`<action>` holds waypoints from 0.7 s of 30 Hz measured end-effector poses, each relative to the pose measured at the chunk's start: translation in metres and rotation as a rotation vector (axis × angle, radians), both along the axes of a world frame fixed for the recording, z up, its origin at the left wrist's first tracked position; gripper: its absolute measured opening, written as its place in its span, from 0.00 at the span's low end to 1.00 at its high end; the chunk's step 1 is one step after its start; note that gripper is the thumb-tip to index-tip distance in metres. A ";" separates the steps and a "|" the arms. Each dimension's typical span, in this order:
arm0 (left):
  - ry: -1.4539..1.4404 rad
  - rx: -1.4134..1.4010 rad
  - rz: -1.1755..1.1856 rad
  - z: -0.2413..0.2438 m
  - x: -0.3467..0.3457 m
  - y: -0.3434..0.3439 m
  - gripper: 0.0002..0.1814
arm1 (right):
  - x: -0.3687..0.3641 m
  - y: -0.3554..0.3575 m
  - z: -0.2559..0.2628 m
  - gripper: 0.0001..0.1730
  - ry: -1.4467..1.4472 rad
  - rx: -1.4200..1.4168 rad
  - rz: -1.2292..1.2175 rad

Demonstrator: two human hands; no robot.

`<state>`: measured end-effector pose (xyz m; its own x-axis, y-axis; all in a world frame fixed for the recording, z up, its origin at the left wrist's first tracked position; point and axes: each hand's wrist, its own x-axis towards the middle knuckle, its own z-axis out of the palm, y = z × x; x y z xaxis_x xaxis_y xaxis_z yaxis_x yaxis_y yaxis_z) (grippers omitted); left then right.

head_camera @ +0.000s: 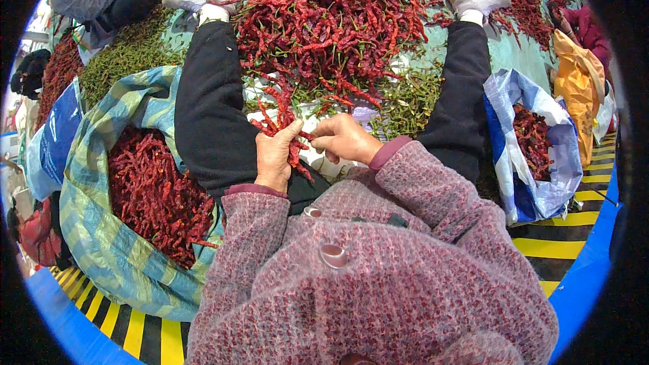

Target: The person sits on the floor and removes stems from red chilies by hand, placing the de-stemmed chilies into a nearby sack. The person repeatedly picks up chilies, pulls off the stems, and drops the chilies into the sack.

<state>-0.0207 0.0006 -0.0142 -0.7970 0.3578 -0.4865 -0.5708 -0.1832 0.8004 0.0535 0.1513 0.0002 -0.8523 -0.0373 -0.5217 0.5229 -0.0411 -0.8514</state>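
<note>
My left hand (275, 158) is closed around a small bunch of dried red chilli peppers (280, 106), whose ends stick out above and below the fist. Close beside it, the thumb and fingers of my right hand (349, 138) pinch the tip of one chilli that reaches across from the bunch. Between my outstretched legs lies a big heap of dried red chillies (329, 20), many with green stems. Loose greenish stems (409, 99) are piled at the near right of the heap.
On my left stands a green-and-blue checked woven sack (86, 203) holding red chillies (152, 197). To my right are a blue-and-white woven bag (563, 167) with darker chillies and an orange bag (578, 96). More stems (132, 50) lie at far left. Other people sit nearby.
</note>
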 end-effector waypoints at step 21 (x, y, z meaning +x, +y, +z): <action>0.600 -0.226 -0.359 0.005 0.025 -0.011 0.19 | -0.005 -0.034 0.052 0.07 0.603 -0.188 0.289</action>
<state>0.0040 -0.0104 -0.0095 -0.8017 0.5900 -0.0958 -0.0161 0.1389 0.9902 0.0488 0.1178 0.0526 -0.9335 -0.3502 0.0775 -0.0272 -0.1462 -0.9889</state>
